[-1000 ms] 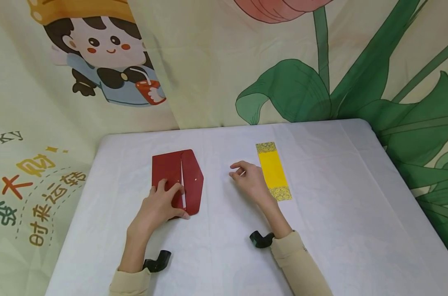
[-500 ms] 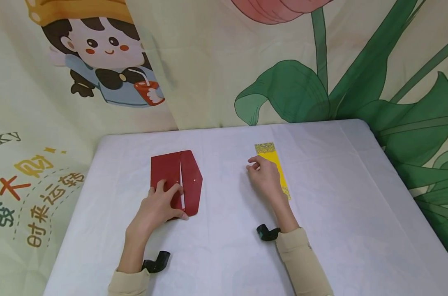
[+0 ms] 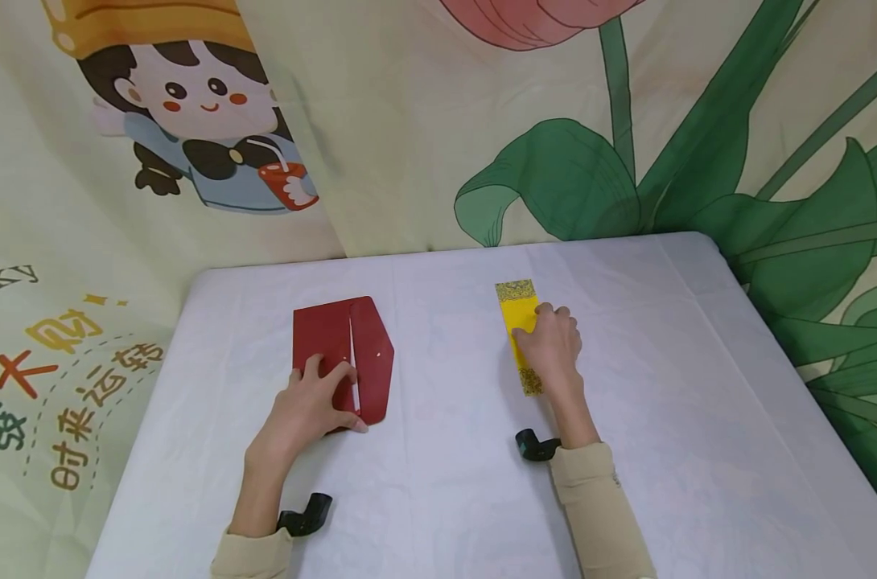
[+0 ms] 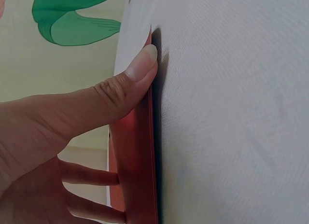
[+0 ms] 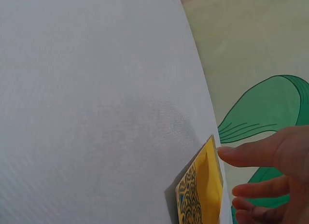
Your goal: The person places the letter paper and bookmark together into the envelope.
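A dark red paper envelope (image 3: pixel 323 330) lies on the left half of the table, its pointed flap turned out to the right and a white slit along the fold. My left hand (image 3: pixel 301 406) rests on its lower part, fingers spread over the body, thumb against the near edge, as the left wrist view of the envelope (image 4: pixel 135 156) shows. Over on the right, my right hand (image 3: pixel 554 346) holds a long yellow paper card (image 3: pixel 514 310) with patterned ends, thumb at its left edge and fingers across the right. In the right wrist view the card (image 5: pixel 210 195) casts a shadow beside it.
A white cloth covers the table (image 3: pixel 438 482). Behind it hangs a printed curtain (image 3: pixel 395 161) with a cartoon figure and green leaves. A black wrist device (image 3: pixel 304 515) sits at the left cuff, and another black device (image 3: pixel 536 445) at the right cuff.
My right hand has moved right onto the yellow card and taken hold of it. The card's near end has swung left. My left hand stays on the envelope.
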`<action>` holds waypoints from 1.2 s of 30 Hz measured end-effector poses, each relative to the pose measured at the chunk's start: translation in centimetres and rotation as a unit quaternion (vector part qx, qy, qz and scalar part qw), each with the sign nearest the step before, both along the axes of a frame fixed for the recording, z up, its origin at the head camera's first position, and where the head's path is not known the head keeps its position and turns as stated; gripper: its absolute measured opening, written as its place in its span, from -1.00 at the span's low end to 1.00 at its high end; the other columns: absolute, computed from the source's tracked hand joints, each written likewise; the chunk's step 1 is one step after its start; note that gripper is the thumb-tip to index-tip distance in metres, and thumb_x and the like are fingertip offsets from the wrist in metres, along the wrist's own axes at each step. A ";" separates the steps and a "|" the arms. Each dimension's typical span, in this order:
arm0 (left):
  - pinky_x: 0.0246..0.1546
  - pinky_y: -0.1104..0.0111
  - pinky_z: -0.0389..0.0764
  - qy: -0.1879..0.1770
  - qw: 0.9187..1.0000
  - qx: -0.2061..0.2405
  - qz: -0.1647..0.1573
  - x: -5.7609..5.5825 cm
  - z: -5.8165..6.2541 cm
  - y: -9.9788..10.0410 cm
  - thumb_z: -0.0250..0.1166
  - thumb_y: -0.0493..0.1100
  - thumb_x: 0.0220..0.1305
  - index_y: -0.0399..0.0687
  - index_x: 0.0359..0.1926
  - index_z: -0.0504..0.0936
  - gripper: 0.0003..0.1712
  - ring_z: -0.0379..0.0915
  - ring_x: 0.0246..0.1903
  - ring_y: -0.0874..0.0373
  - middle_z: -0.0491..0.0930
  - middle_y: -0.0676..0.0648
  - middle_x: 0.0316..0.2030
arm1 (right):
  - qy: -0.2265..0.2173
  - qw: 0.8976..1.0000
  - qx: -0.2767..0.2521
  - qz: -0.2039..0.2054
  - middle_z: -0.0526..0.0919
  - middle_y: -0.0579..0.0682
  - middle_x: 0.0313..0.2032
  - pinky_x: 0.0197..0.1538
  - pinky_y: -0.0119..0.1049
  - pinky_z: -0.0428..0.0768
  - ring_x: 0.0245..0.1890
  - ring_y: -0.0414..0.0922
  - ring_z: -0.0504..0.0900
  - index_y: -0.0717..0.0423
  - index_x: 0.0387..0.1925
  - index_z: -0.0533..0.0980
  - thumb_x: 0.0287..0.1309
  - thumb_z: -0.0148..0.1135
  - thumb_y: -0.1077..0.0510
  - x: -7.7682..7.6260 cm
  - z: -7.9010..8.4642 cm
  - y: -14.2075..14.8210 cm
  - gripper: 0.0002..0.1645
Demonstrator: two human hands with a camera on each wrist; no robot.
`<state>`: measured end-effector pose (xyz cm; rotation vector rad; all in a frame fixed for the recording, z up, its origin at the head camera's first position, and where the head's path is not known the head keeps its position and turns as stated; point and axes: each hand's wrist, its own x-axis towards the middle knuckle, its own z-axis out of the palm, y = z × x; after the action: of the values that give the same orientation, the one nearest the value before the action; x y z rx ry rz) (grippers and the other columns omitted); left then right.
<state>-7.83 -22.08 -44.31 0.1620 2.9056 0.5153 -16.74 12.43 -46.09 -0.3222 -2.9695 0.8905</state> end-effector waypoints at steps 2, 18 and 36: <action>-0.11 -0.24 0.64 -0.001 1.000 -0.001 0.000 0.0 0.0 0.0 0.70 0.11 -0.11 0.05 0.11 0.55 -0.22 0.28 0.16 -0.54 0.24 -0.50 0.32 | -0.001 1.000 0.009 -0.008 0.51 0.35 -0.10 -0.13 0.01 0.51 -0.16 0.21 0.47 0.42 0.17 0.50 0.17 0.47 0.02 0.0 -0.1 0.2 -0.31; -0.12 -0.24 0.63 0.002 1.000 0.000 -0.004 0.1 -0.2 -0.1 0.69 0.11 -0.10 0.02 0.12 0.54 -0.22 0.27 0.15 -0.56 0.24 -0.50 0.32 | -0.066 0.997 0.022 -0.017 0.37 0.32 -0.09 -0.14 0.05 0.48 -0.10 0.22 0.40 0.42 -0.02 0.47 0.13 0.50 -0.17 0.2 -0.6 0.3 -0.24; -0.09 -0.25 0.64 -0.006 1.000 0.001 0.004 0.0 0.0 0.1 0.68 0.11 -0.09 0.02 0.14 0.54 -0.20 0.23 0.20 -0.55 0.23 -0.50 0.33 | -0.044 0.999 -0.008 -0.020 0.46 0.32 -0.09 -0.18 0.03 0.54 -0.19 0.19 0.50 0.43 0.18 0.44 0.20 0.46 -0.08 -0.1 -1.0 0.4 -0.22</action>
<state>-7.85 -22.00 -44.35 0.1458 2.8953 0.5178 -16.84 12.80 -47.11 -0.4298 -3.0240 0.9209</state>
